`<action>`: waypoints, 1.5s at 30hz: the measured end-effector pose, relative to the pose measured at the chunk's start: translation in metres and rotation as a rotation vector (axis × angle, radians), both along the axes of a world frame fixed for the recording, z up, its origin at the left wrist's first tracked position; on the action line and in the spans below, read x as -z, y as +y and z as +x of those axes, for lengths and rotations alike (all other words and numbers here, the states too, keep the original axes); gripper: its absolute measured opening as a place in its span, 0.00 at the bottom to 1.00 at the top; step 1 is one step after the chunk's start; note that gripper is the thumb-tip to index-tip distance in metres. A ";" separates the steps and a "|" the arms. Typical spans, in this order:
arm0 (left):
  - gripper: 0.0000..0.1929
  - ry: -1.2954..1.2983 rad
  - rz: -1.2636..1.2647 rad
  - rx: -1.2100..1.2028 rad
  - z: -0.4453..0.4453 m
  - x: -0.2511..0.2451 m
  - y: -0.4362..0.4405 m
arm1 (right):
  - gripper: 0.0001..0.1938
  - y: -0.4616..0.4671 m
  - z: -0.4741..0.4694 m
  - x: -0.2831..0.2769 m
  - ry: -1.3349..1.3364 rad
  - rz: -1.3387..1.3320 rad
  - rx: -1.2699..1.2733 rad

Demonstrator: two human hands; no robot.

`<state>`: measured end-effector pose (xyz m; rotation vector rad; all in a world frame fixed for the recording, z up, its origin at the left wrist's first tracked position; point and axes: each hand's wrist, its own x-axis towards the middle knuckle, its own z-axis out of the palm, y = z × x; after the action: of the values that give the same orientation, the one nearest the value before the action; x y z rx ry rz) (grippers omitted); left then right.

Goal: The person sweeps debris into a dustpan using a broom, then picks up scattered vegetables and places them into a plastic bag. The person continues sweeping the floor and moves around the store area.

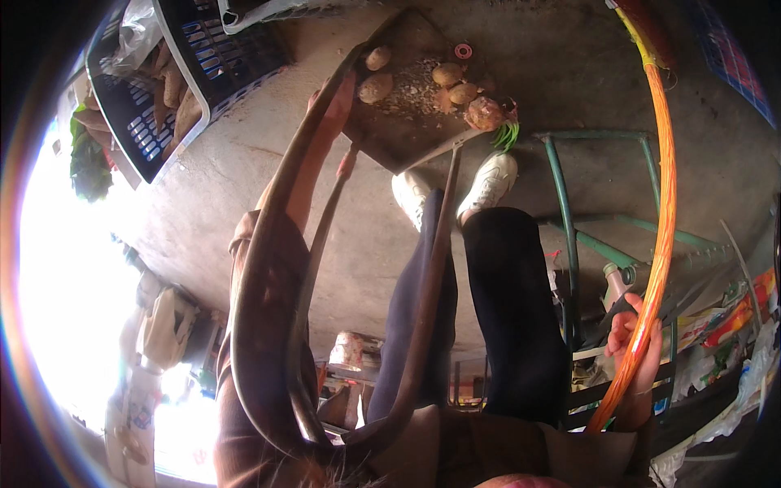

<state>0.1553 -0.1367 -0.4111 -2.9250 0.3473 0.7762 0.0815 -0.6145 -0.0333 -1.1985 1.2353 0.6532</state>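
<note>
My left hand (337,105) is at the left side of a dark dustpan (373,152), gripping the long bent metal tube (268,226) that runs along it. Several potatoes (375,88) lie in the pan among dry, crumbly debris (412,91). At its right edge rests an onion (485,114) with green sprouts (506,135). On the right, my right hand (634,344) is around an orange broom handle (662,213), partly hidden behind it, one finger raised. The handle's far end has a yellow sleeve (637,36); what lies beyond is dark.
A dark plastic basket (201,116) of elongated roots (174,79) stands at upper left. Right of my white shoes (491,180) is a green metal frame (564,183), with a bottle (615,283) and plastic bags (750,378) near it. A pink ring (463,51) lies on the concrete floor (183,207).
</note>
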 end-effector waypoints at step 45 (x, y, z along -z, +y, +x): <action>0.16 -0.244 -1.061 -1.637 -0.092 -0.140 -0.029 | 0.14 0.196 0.097 0.385 -0.705 -1.041 -1.826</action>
<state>0.0633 -0.1653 -0.2710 -3.4848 -2.6029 0.1265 0.1788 -0.4182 -0.4181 -3.0221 -0.6211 0.6314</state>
